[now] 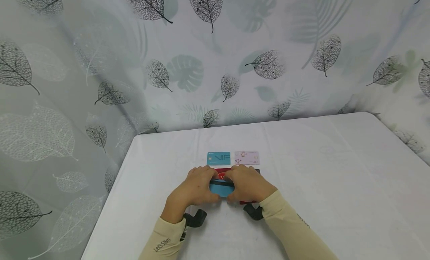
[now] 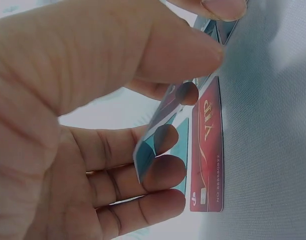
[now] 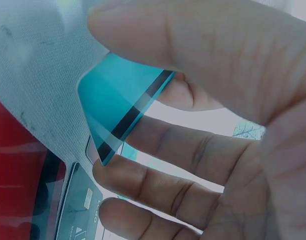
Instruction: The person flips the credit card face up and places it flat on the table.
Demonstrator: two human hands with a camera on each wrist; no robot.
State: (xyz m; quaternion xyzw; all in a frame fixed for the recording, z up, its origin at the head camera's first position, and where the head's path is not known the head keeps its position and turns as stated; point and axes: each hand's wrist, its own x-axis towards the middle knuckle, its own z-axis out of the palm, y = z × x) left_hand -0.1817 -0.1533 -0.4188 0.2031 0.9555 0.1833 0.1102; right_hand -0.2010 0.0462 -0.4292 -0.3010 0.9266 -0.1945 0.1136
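Both hands hold one blue card (image 1: 221, 189) with a black stripe, tilted above the white table. My left hand (image 1: 201, 185) grips its left end, thumb on the near side and fingers behind; its fingers (image 2: 165, 172) show past the card's edge in the left wrist view. At the other end, my right hand (image 1: 250, 183) pinches the same card (image 3: 118, 100) between thumb and fingers. Behind it lies a red VIP card (image 1: 221, 173), partly covered by the hands. A dark grey card (image 3: 78, 205) and another red card (image 3: 13, 170) lie near the right hand.
Farther back on the table, a blue VIP card (image 1: 218, 161) lies beside a pale pink card (image 1: 246, 157). Black wrist cameras (image 1: 195, 218) are worn on both wrists. Leaf-patterned cloth (image 1: 228, 65) hangs behind the white table (image 1: 319, 178).
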